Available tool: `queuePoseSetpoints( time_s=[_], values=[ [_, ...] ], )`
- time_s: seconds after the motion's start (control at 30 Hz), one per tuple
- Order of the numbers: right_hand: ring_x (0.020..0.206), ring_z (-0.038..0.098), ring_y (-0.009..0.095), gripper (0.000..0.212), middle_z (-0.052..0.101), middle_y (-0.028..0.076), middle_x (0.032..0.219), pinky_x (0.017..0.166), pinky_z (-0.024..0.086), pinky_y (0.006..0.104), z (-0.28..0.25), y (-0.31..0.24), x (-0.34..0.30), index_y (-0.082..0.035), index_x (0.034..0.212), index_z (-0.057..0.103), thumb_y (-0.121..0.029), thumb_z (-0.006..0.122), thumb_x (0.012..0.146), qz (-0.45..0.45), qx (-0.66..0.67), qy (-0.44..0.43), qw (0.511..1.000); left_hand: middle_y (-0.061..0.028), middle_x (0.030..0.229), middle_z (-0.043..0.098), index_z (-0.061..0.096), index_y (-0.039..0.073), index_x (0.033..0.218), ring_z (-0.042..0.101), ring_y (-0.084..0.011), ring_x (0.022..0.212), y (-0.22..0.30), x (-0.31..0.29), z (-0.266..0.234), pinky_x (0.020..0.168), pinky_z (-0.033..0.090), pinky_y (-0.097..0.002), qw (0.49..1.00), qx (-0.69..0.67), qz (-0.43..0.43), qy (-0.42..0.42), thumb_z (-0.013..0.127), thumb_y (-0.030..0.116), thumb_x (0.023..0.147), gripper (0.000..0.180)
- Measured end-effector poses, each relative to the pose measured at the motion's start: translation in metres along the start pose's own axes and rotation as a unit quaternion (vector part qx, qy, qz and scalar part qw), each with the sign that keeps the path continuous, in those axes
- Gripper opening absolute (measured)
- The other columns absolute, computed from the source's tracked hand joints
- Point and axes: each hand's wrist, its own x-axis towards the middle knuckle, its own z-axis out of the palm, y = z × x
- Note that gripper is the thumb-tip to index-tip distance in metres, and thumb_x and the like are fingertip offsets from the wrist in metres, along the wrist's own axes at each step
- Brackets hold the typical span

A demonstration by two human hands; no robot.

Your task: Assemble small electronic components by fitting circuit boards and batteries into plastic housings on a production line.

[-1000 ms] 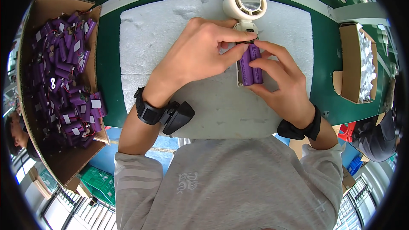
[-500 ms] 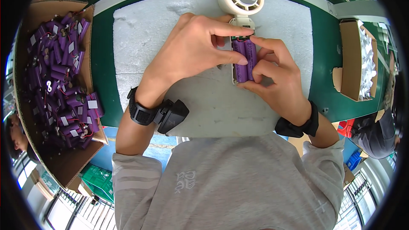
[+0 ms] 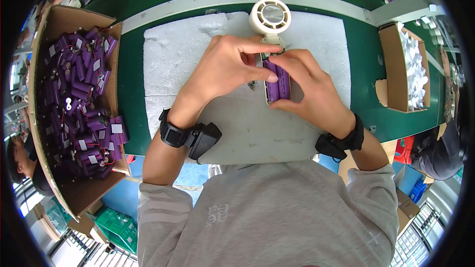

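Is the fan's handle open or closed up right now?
Open: the purple cells lie exposed in the handle below the round fan head, with no cover over them.

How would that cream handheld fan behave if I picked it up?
The handheld fan is probably stiff, given its hard, plastic-looking shell. It may feel heavier at the lower end, where two purple cells lie side by side. Those cells might shift or slip out if it's flipped, since they sit exposed.

Left hand (image 3: 222,66) and right hand (image 3: 311,84) hold cream fan (image 3: 272,40), head toward twelve o'clock; cardboard box (image 3: 81,195) of purple cells (image 3: 80,69) at nine.
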Motion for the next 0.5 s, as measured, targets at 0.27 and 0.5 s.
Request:
queuePoseSetpoints(
  time_s=[0.27, 0.5],
  values=[
    [0.107, 0.06, 0.03, 0.074, 0.051, 0.014, 0.123, 0.088, 0.055, 0.0373, 0.003, -0.001, -0.006, -0.003, 0.125, 0.058, -0.009, 0.088, 0.058, -0.007, -0.062, -0.04, 0.997, -0.0027, 0.09, 0.069, 0.069, 0.01, 0.116, 0.056, -0.0085, 0.073, -0.003, 0.001, -0.002, 0.063, 0.047, -0.0252, 0.999, 0.01, 0.045, -0.011, 0.083, 0.004, 0.068, 0.05],
    [0.108, 0.058, 0.036, 0.06, 0.054, 0.019, 0.122, 0.09, 0.051, 0.0396, -0.012, 0.043, 0.075, 0.0, 0.122, 0.058, -0.018, 0.082, 0.07, 0.004, -0.135, 0.079, 0.988, -0.0093, 0.116, 0.065, 0.059, 0.013, 0.129, 0.061, -0.0191, 0.086, -0.008, 0.011, -0.004, 0.07, 0.051, -0.0314, 0.974, 0.077, 0.087, 0.195, 0.079, 0.005, 0.073, 0.06]
  ],
)
